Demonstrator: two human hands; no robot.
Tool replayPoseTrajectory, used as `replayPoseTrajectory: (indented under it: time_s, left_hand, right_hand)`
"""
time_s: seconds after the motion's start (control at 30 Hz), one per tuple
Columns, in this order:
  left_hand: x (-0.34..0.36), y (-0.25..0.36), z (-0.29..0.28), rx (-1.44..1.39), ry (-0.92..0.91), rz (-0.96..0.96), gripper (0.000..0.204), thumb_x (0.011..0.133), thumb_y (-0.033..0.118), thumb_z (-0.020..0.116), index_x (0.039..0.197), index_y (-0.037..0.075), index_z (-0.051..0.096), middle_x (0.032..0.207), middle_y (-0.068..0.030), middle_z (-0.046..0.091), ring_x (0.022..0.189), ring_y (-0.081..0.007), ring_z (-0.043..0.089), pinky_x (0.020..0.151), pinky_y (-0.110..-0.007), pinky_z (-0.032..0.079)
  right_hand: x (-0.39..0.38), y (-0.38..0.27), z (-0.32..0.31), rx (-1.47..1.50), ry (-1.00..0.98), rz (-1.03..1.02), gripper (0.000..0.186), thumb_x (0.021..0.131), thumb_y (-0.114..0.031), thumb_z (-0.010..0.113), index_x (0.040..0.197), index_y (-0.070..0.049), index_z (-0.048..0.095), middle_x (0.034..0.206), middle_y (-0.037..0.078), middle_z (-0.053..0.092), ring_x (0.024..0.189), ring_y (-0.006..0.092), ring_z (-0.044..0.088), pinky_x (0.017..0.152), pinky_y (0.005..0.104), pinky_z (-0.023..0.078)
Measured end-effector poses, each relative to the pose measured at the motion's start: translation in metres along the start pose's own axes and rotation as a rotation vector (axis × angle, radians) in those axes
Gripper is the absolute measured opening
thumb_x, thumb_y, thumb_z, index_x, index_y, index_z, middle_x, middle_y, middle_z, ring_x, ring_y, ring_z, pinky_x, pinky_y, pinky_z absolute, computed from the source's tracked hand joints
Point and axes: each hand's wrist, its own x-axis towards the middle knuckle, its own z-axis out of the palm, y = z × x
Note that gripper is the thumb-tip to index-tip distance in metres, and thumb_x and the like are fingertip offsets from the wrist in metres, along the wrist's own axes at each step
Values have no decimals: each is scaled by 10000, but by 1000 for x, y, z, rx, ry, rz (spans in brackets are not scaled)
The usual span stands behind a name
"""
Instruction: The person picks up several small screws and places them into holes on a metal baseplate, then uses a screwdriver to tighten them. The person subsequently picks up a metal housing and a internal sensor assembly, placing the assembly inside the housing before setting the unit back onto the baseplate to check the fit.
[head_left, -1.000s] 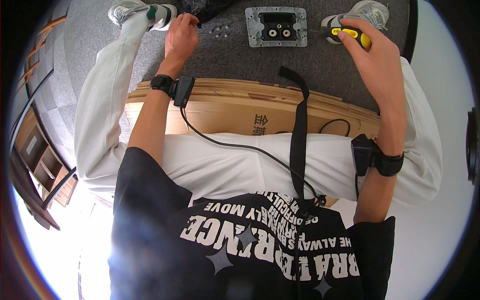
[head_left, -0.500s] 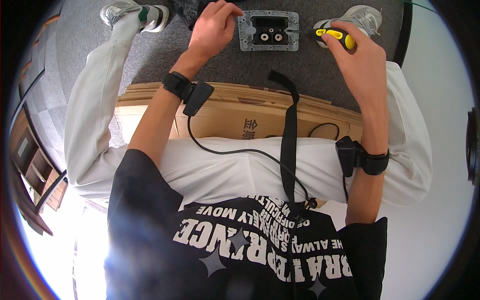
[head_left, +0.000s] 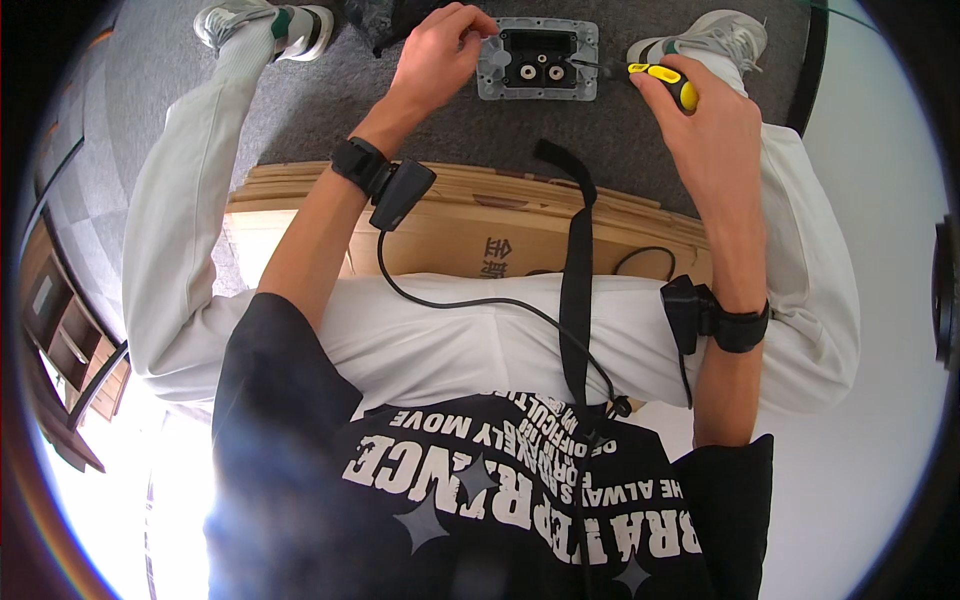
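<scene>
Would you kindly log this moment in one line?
left hand: at grey housing edge | right hand: holding screwdriver | shaft: over housing

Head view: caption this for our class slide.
Right hand holds a screwdriver across the right edge of a grey housing; left hand at its upper left.

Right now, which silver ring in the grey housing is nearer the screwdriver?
The right ring, on the side facing the yellow-and-black screwdriver; the left ring lies farther off, nearer the left hand.
</scene>
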Motion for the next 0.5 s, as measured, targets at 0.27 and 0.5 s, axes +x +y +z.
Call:
replayPoseTrajectory:
  time_s: [0.27,0.5]
  left_hand:
    - [-2,-2,12,43,-49,-84,146,967,63,558,1046,85,679,934,-48,645,763,-194,614,697,-331,503]
    - [-2,-15,23,9,-9,-58,183,954,119,595,1125,87,652,1020,-64,634,910,-233,613,830,-371,513]
  right_hand:
    - [9,5,7,-136,-31,185,387,909,-363,713,832,16,708,701,234,666,633,363,675,542,415,508]
    - [26,-9,2,-210,-272,178,597,952,-492,561,774,62,696,678,255,662,687,425,683,713,471,551]
